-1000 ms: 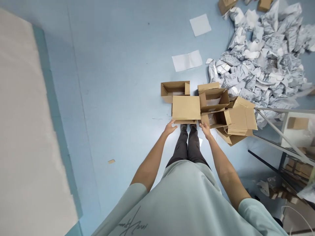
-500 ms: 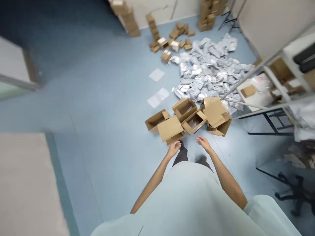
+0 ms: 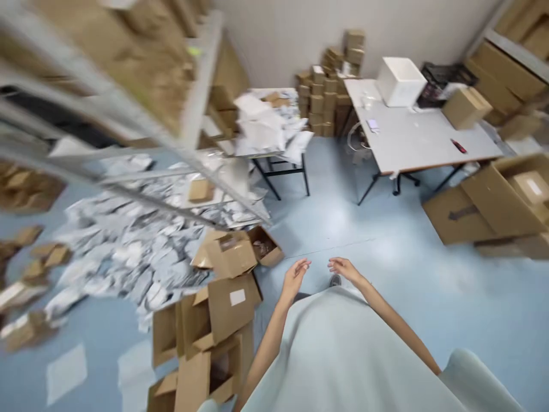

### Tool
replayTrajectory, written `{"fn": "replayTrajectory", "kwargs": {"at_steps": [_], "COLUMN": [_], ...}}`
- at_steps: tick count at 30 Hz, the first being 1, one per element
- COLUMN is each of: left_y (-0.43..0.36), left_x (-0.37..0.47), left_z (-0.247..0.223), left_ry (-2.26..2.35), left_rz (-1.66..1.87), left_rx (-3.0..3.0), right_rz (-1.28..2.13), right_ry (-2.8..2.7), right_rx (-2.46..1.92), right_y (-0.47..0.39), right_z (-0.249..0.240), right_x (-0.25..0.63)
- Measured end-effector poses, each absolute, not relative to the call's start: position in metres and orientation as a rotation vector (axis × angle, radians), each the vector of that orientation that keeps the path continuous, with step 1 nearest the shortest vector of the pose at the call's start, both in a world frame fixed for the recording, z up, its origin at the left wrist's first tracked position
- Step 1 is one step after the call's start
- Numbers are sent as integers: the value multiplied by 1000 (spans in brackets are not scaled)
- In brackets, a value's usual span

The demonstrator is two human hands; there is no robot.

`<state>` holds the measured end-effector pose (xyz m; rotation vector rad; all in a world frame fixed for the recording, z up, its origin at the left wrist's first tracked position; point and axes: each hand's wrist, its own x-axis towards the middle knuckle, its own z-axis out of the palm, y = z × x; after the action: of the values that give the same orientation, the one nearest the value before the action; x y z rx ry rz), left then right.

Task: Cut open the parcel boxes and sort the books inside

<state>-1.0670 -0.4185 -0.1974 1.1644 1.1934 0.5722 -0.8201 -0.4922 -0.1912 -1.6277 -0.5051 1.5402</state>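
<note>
My left hand [image 3: 295,276] hangs in front of my body, empty, its fingers loosely bent and apart from anything. Level with it on the other side, my right hand [image 3: 346,269] is likewise empty, fingers slightly curled and pointing inward. Both hover above the blue floor [image 3: 334,240]. Closest to my left hand is a cardboard box [image 3: 270,252] with open top and some dark content I cannot make out. Beside it stand another box [image 3: 231,254] and an open carton with a white label [image 3: 234,309].
Grey and white mailing bags [image 3: 163,246] lie heaped on the floor at left, behind a metal rack [image 3: 158,194]. Ahead are a table of papers [image 3: 263,129], stacked small boxes [image 3: 323,97] and a white desk [image 3: 416,134]. A large carton [image 3: 493,200] stands at right.
My view has swung to the right: the cartons and bag heap now lie at my left, and the desk and large carton have come into view. Both hands stay empty.
</note>
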Motion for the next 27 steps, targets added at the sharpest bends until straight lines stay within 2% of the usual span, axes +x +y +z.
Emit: {"fn": "replayTrajectory", "kwargs": {"at_steps": [4, 11, 15, 21, 27], "left_y": [-378, -303, -244, -158, -104], "left_x": [-931, -747, -642, -470, -312], "left_z": [-175, -161, -154, -115, -87], "left_ry": [1036, 802, 709, 559, 373], "left_rz": [370, 202, 147, 74, 40], "left_rx": [1313, 1381, 1416, 1516, 1600], "right_rz": [1328, 1109, 1004, 830, 702], "right_ry": [-233, -60, -9, 78, 229], "right_rx": [-1626, -1558, -1540, -1530, -1496], "right_y": [-508, -476, -442, -414, -411], "right_z": [-189, -177, -148, -88, -77], "right_x": [-697, -560, -480, -376, -291]}}
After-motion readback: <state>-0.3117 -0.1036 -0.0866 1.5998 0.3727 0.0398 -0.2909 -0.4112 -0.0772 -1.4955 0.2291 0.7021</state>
